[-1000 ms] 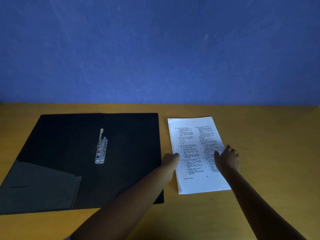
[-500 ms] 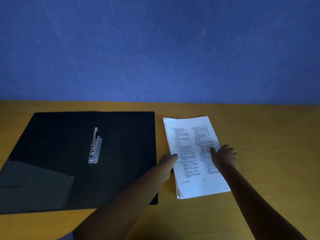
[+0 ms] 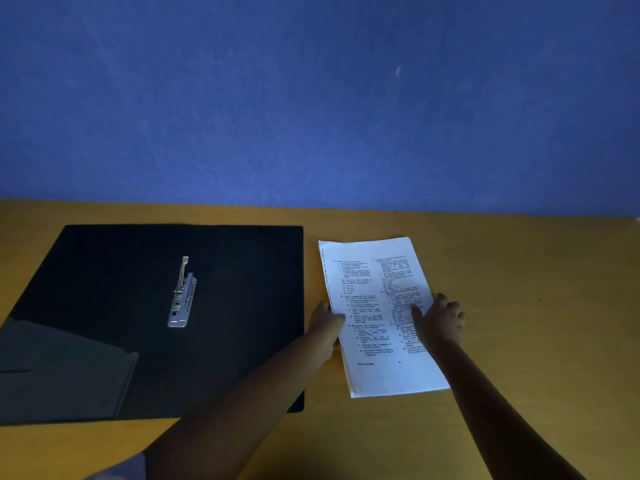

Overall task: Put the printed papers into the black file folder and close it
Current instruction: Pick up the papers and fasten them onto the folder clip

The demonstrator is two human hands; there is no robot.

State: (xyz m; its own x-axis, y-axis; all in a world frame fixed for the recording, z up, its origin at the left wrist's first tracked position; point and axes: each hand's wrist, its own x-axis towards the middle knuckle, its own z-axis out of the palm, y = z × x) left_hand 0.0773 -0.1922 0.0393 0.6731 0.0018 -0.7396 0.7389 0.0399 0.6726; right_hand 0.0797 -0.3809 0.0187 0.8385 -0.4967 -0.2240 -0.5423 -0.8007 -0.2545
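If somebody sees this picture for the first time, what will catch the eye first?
Probably the white printed papers on the wooden table, gripped at both side edges by the left hand and right hand. Next, the open black file folder at their left, its metal clip shining.

A dimly lit desk corner, most likely a home study or a small office, though nothing settles which. A plain wooden worktop (image 3: 519, 271) in a yellow-brown tone runs right up against a bare wall (image 3: 311, 98) painted deep blue, with faint brush streaks in the paint. The things on the worktop are stationery: an open black file folder (image 3: 242, 306) with a metal spring clip (image 3: 181, 296) at its middle, and beside it a stack of white printed papers (image 3: 367, 271) set in two columns of small text.
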